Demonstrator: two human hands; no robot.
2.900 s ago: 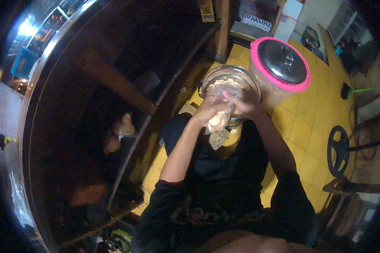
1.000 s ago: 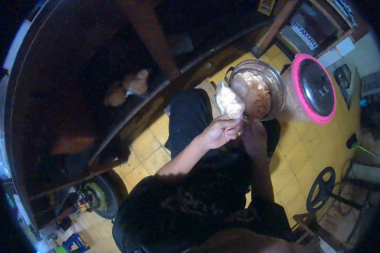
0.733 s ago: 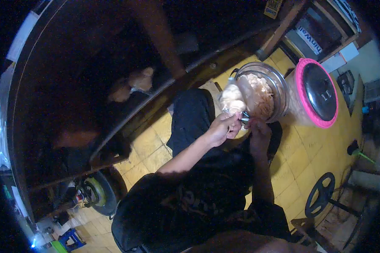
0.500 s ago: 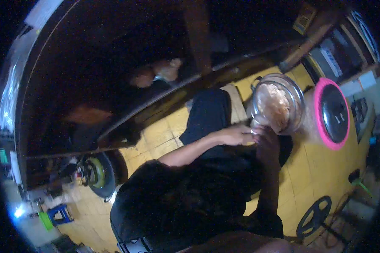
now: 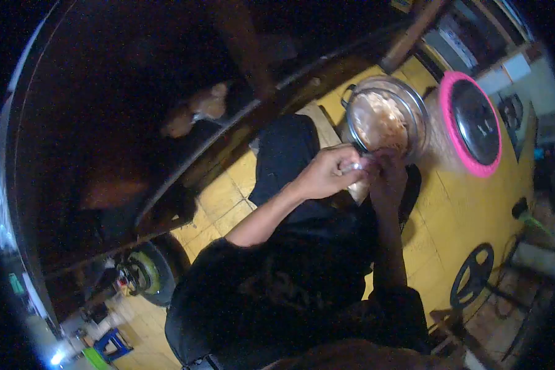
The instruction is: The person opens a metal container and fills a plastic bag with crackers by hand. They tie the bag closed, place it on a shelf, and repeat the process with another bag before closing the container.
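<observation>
Left hand (image 5: 327, 176): fist curled round the small bag (image 5: 357, 190).
Right hand (image 5: 385, 179): fingers pinching it too, partly hidden.
Where: 6 o'clock of the bowl (image 5: 423, 117), touching its rim.
Tip: pinch high, hold it level.

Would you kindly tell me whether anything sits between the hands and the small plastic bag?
Nothing visible does. The left hand and the right hand both grip the small plastic bag directly, close in front of the open pot.

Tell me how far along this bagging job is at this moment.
Done: the small plastic bag appears filled, though blurred. In hand: the left hand grips it, the right hand at its top. Left: the metal bowl holds many more pale snacks.
</observation>
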